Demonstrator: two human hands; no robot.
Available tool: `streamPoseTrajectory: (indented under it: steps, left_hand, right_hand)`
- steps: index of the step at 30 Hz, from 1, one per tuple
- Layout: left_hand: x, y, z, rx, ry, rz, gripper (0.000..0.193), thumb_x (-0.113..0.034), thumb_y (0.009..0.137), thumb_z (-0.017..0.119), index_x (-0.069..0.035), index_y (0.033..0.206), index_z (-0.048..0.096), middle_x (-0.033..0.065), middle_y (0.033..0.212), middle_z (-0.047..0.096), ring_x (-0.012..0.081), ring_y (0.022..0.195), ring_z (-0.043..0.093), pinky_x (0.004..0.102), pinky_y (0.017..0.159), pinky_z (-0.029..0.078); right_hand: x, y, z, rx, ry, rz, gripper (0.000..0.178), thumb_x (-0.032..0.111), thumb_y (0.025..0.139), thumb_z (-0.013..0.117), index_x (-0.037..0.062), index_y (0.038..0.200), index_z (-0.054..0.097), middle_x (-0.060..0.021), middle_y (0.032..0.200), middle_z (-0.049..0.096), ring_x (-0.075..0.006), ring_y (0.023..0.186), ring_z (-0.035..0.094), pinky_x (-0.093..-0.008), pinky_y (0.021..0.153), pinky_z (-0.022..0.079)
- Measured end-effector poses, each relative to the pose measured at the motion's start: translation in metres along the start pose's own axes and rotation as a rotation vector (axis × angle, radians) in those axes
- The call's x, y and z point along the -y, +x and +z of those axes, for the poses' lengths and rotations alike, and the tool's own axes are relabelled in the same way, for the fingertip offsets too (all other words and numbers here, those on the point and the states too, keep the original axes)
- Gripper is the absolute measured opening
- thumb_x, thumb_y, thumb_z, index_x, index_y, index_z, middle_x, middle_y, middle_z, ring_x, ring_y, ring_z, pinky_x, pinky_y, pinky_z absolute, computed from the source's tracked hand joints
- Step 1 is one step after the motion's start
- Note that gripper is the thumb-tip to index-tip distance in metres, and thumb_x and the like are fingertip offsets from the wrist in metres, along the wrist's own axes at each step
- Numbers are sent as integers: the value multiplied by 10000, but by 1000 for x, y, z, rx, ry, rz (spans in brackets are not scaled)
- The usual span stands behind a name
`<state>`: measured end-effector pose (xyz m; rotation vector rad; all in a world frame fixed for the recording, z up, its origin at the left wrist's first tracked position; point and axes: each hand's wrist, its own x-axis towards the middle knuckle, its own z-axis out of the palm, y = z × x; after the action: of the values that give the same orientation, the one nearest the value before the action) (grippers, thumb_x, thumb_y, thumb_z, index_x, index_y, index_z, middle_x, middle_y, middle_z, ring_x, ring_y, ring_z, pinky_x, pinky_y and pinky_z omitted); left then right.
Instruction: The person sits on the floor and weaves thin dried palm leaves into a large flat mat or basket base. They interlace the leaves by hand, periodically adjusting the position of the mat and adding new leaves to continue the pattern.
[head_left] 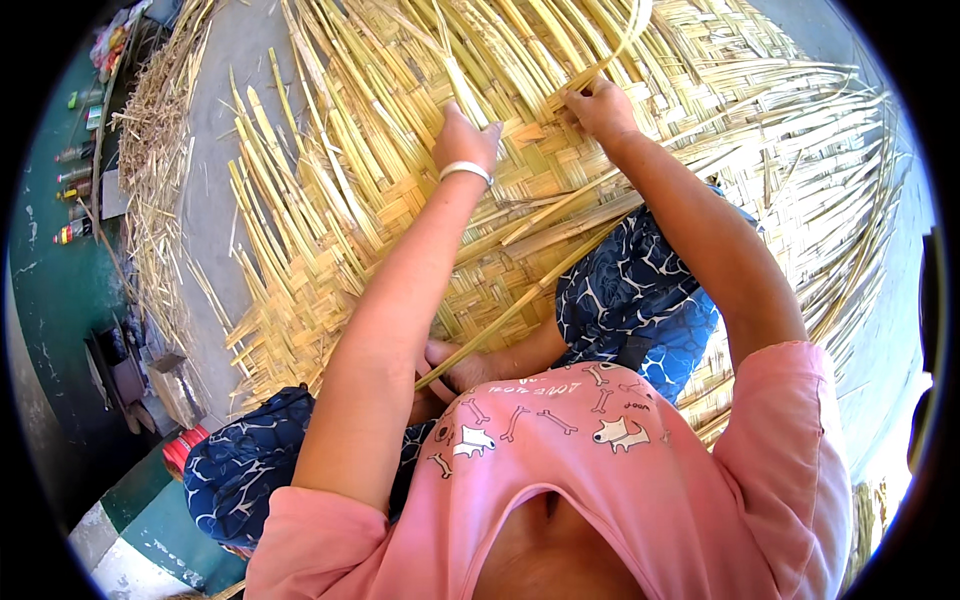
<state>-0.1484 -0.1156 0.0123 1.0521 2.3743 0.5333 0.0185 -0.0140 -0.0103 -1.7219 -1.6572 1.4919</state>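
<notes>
A large woven mat (527, 148) of flat yellow-green reed strips spreads under and around my folded legs. Long unwoven strip ends fan out from its far and right edges. My left hand (466, 142), with a pale band at the wrist, is closed around a reed strip (455, 78) at the far part of the weave; its thumb sticks out to the right. To the right of it, my right hand (601, 108) pinches another strip (628, 42), which bends up and away toward the top edge. The fingertips of both hands are partly hidden.
Several loose reed strips (575, 212) lie across the mat in front of my knee. One long strip (500, 318) slants past my foot. Dry straw (155, 180) is heaped along the left, beside several bottles (75, 232) near a green wall. A cardboard box (172, 385) stands lower left.
</notes>
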Motion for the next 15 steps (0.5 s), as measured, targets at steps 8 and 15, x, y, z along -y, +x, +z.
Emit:
streamPoseTrajectory:
  steps: [8,15]
  left_hand:
    - [-6,-15,18,-316,394,373,695,-169,831,642,-1,1408,290,196,1426,331,316,1355,264,459,1090,243]
    - [-72,1,30,163,338,689,520,-75,854,549,-12,1350,403,230,1276,498,320,1181,493,388,1011,399]
  right_hand:
    - [39,23,-114,358,886,-238,270,276,876,602,49,1022,614,-96,1011,654,-178,984,589,-338,937,429]
    - [14,15,-273,-27,799,-189,186,257,800,718,111,780,605,-17,672,585,-156,709,579,-306,716,468]
